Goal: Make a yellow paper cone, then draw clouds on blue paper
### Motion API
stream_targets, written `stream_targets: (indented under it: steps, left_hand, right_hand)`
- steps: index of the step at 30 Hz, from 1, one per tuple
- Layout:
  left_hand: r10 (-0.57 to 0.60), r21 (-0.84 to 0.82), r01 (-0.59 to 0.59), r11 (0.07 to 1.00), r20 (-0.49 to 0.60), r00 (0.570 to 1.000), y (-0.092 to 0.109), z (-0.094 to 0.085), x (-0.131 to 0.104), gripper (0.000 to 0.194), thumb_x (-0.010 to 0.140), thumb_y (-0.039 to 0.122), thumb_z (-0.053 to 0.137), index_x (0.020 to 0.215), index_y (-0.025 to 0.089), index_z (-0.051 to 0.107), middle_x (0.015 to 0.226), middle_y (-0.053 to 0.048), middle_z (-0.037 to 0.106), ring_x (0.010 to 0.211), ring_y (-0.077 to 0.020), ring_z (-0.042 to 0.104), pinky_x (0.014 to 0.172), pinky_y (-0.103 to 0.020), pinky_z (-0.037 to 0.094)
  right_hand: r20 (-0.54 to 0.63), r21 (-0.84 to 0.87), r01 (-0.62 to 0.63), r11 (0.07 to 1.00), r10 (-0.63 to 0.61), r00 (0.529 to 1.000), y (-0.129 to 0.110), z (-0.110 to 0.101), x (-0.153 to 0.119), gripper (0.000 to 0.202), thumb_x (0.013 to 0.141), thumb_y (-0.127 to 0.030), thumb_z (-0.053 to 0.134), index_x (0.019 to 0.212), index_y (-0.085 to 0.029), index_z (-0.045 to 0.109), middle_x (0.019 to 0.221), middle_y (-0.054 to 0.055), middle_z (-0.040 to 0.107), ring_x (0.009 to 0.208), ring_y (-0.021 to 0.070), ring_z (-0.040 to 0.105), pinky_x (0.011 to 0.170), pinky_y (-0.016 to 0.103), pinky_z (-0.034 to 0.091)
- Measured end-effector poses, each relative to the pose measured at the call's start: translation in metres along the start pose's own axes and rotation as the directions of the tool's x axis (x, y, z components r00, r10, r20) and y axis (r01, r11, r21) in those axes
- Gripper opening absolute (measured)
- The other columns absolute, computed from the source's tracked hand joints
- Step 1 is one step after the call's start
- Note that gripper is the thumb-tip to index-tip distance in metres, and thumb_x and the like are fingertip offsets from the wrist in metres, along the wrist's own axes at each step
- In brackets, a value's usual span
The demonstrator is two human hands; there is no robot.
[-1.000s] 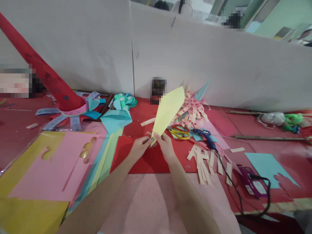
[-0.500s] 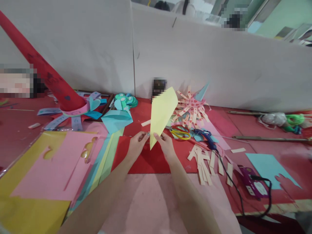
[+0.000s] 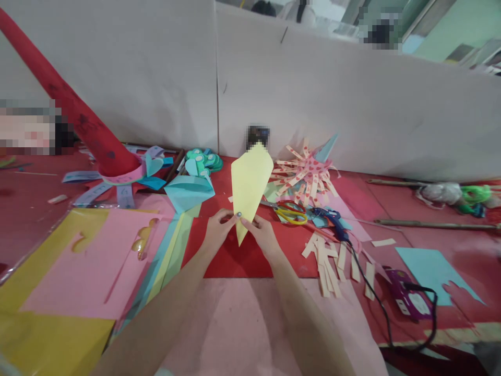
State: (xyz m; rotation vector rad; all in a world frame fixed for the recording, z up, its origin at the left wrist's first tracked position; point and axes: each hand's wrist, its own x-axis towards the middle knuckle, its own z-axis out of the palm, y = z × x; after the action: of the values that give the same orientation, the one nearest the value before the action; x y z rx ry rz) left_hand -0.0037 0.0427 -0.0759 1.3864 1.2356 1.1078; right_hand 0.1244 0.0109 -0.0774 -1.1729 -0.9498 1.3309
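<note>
While both hands are raised over the red sheet, a piece of yellow paper (image 3: 251, 180) is held between them, its narrow tip pointing down toward the person and its wide end leaning away. The left hand (image 3: 217, 230) pinches the left edge near the tip, thumb pressed to the paper and the other fingers curled in close. The right hand (image 3: 264, 236) grips the opposite edge in the same manner, its thumb on the paper and its fingers bent behind, partly hidden. Neither hand is spread wide; all 2 are closed down to the paper's thickness at the thumbs. Whether the tip touches the red sheet (image 3: 242, 265) beneath, I cannot tell.

Just right of the paper lie scissors (image 3: 296, 216) with red and yellow handles, then a blue glue gun (image 3: 333, 223) whose cord runs past a purple box (image 3: 405, 297). Pale paper strips (image 3: 323, 263) lie loosely piled near the right hand. On the left of the counter (image 3: 29, 214), a tall red cone (image 3: 88, 125) leans above a pink sheet (image 3: 90, 271).
</note>
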Motion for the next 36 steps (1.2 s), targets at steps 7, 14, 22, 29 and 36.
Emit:
stream_targets:
  steps: [7, 14, 22, 29, 36]
  left_hand:
    - [-0.108, -0.103, 0.116, 0.988, 0.083, 0.991, 0.004, 0.002, -0.003, 0.026, 0.064, 0.043, 0.062, 0.068, 0.017, 0.062, 0.069, 0.000, 0.064, 0.069, -0.0149, 0.057, 0.064, -0.023, 0.044]
    - [-0.138, -0.145, 0.146, 0.979, 0.064, 0.988, 0.006, 0.001, -0.004, 0.027, 0.066, 0.043, 0.061, 0.063, 0.017, 0.058, 0.060, 0.002, 0.059, 0.059, -0.0117, 0.053, 0.054, -0.020, 0.040]
    - [-0.129, -0.079, 0.137, 0.987, 0.099, 0.987, 0.004, 0.002, -0.003, 0.030, 0.066, 0.045, 0.060, 0.060, 0.016, 0.058, 0.057, 0.003, 0.055, 0.057, -0.0109, 0.049, 0.053, -0.021, 0.038]
    - [-0.112, -0.047, 0.116, 0.992, 0.075, 0.991, 0.001, 0.000, -0.002, 0.031, 0.066, 0.046, 0.060, 0.059, 0.016, 0.058, 0.058, 0.003, 0.056, 0.059, -0.0117, 0.050, 0.055, -0.021, 0.038]
    - [-0.190, -0.133, 0.199, 0.971, 0.078, 0.979, 0.004, 0.001, -0.001, 0.034, 0.060, 0.049, 0.064, 0.065, 0.016, 0.062, 0.066, -0.001, 0.062, 0.067, -0.0160, 0.056, 0.063, -0.025, 0.044]
  right_hand:
    - [-0.087, -0.013, 0.024, 1.000, -0.025, 0.996, -0.005, -0.008, 0.003, 0.030, 0.065, -0.040, 0.065, 0.083, -0.016, 0.065, 0.087, 0.004, 0.069, 0.085, 0.0206, 0.062, 0.079, 0.034, 0.047]
    - [-0.014, 0.033, 0.028, 0.999, -0.028, 1.000, -0.004, -0.007, 0.003, 0.031, 0.064, -0.037, 0.067, 0.089, -0.017, 0.066, 0.096, 0.005, 0.068, 0.092, 0.0217, 0.061, 0.084, 0.035, 0.046]
    - [-0.100, 0.073, -0.005, 0.997, 0.012, 0.995, -0.009, -0.013, 0.005, 0.030, 0.060, -0.038, 0.069, 0.082, -0.017, 0.066, 0.087, 0.005, 0.070, 0.087, 0.0224, 0.063, 0.084, 0.036, 0.046]
    - [-0.106, 0.102, -0.040, 0.994, 0.051, 0.993, -0.009, -0.014, 0.005, 0.031, 0.061, -0.037, 0.069, 0.084, -0.017, 0.067, 0.092, 0.005, 0.069, 0.092, 0.0232, 0.061, 0.084, 0.036, 0.046]
    - [-0.092, 0.109, -0.096, 0.989, 0.106, 0.990, -0.011, -0.017, 0.004, 0.033, 0.057, -0.035, 0.072, 0.085, -0.017, 0.067, 0.093, 0.005, 0.069, 0.093, 0.0246, 0.061, 0.081, 0.036, 0.048]
